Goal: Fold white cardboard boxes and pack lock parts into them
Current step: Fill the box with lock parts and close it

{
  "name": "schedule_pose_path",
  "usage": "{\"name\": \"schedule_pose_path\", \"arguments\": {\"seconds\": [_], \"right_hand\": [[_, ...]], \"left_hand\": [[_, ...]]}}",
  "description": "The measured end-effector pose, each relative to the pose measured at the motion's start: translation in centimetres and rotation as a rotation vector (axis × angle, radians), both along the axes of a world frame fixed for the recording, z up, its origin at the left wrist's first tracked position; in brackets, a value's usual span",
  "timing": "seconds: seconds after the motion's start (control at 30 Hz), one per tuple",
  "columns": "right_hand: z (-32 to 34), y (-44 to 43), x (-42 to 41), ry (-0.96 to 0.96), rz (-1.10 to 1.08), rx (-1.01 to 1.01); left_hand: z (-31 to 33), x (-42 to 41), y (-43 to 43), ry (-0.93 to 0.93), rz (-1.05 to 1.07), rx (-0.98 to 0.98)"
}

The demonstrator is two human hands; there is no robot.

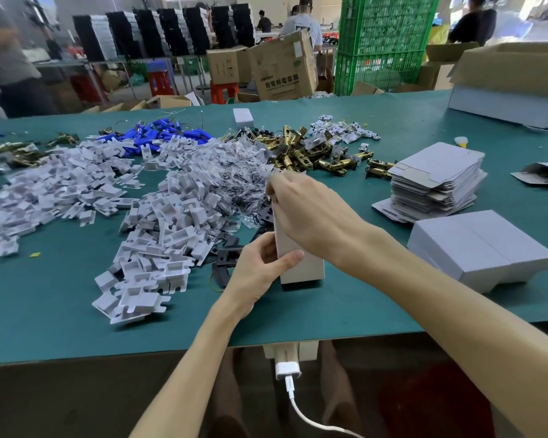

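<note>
Both hands work on one white cardboard box (pixel 301 267), which stands upright on the green table (pixel 60 317) near its front edge. Left hand (pixel 260 270) grips the box's lower left side, thumb pressed across the front face, fingers wrapped behind. Right hand (pixel 310 213) covers the box top with fingers curled and pinched at the upper edge; what they pinch cannot be determined.

Largest item on the table is the pile of white folded inserts (pixel 159 222), spreading left of the box. Two closed white boxes (pixel 478 248) lie to the right, with a stack of flat box blanks (pixel 437 181) behind them. Brass latch parts (pixel 314 156) lie beyond the hands. Black plates (pixel 228 254) rest just left of the held box.
</note>
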State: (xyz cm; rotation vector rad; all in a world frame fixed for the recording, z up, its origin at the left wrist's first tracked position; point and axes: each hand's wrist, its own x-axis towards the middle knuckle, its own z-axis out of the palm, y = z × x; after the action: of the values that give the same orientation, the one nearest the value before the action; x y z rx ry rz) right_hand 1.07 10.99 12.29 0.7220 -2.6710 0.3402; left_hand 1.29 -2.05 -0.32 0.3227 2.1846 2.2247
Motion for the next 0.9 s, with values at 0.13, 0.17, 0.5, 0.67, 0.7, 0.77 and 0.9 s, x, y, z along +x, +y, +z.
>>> {"name": "schedule_pose_path", "arguments": {"seconds": [0.13,0.17,0.5,0.67,0.7,0.77,0.9], "right_hand": [[-0.3,-2.4,0.0,0.065,0.075,-0.052],[-0.6,-3.2,-0.1,0.038,0.101,-0.05],[-4.4,-11.8,-5.6,-0.27,0.094,-0.04],[-6.9,-14.5,-7.8,-0.32,0.021,-0.02],[-7.2,-14.7,-7.8,-0.291,0.015,-0.016],[-7.6,-14.9,-8.0,-0.22,0.01,-0.045],[-7.3,-14.6,-7.4,-0.131,0.029,-0.091]], "left_hand": [[0.1,0.1,0.1,0.001,0.041,-0.115],[0.1,0.1,0.1,0.003,0.051,-0.151],[-0.9,-0.2,-0.4,-0.06,0.061,-0.275],[-0.3,0.0,-0.6,-0.02,-0.005,-0.194],[-0.3,0.1,-0.6,-0.016,-0.015,-0.184],[-0.2,0.2,-0.7,-0.015,-0.04,-0.16],[0.3,0.6,-0.8,0.006,-0.089,-0.158]]}}
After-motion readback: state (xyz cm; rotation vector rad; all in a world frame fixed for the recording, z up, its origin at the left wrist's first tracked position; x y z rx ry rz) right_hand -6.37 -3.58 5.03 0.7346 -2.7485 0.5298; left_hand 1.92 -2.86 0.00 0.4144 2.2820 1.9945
